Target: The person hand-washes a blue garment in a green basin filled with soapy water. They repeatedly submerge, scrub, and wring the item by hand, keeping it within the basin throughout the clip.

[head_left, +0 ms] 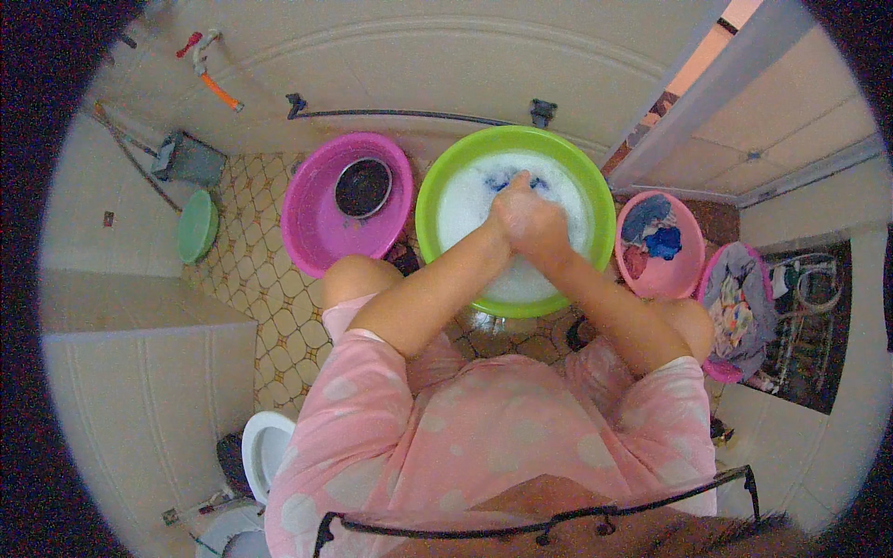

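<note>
A lime-green basin (430, 256) full of white suds (465, 200) stands in front of me. Over its middle, my left hand (512, 203) and my right hand (545, 231) are pressed together with fingers closed. Just beyond them, a blue piece of cloth (500, 177) shows partly through the foam. Whatever sits between my palms is hidden by the hands themselves.
To the left is a magenta basin (302, 219) with a dark round pan-like bowl (363, 188) in it. On the right, a pink basin (684, 270) holds clothes (662, 244), beside a laundry-filled tub (739, 312). A small green basin (198, 228) leans near the left wall.
</note>
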Available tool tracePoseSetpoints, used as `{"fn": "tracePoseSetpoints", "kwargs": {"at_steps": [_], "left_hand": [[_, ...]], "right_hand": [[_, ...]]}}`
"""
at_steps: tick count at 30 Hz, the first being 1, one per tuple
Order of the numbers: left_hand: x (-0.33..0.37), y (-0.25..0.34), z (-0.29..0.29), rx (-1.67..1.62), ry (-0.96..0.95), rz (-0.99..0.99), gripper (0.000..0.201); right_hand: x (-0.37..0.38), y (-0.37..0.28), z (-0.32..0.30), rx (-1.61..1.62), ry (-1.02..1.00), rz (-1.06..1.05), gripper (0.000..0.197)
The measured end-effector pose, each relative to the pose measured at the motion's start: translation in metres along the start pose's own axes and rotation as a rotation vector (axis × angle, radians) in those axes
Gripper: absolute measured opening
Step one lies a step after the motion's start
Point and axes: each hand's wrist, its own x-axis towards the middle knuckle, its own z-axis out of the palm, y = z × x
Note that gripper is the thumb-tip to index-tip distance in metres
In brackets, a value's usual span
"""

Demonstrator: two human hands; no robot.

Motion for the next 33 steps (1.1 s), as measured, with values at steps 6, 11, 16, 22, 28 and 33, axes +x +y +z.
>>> {"fn": "tracePoseSetpoints", "kwargs": {"at_steps": [6,11,16,22,28,33], "left_hand": [[-0.003,-0.018,0.009,-0.019,0.062,0.051,0.034],[-0.004,-0.010,0.012,0.133,0.097,0.034,0.035],[0.006,0.006,-0.010,0.319,0.143,-0.018,0.031],[0.008,-0.020,0.010,-0.044,0.133,0.052,0.036],[0.012,-0.001,-0.017,0.041,0.000,0.026,0.032],[0.001,-0.011,0.001,-0.084,0.018,0.027,0.032]], "right_hand": [[0.017,0.024,-0.007,0.043,0.197,-0.014,0.018],[0.014,0.023,0.002,0.044,0.181,-0.009,0.035],[-0.006,-0.002,0.000,0.011,-0.041,-0.014,0.037],[0.021,0.034,-0.014,0.097,0.071,0.184,0.033],[-0.010,-0.005,0.001,-0.086,0.164,-0.268,0.012],[0.008,0.049,0.035,-0.081,0.001,-0.059,0.029]]}}
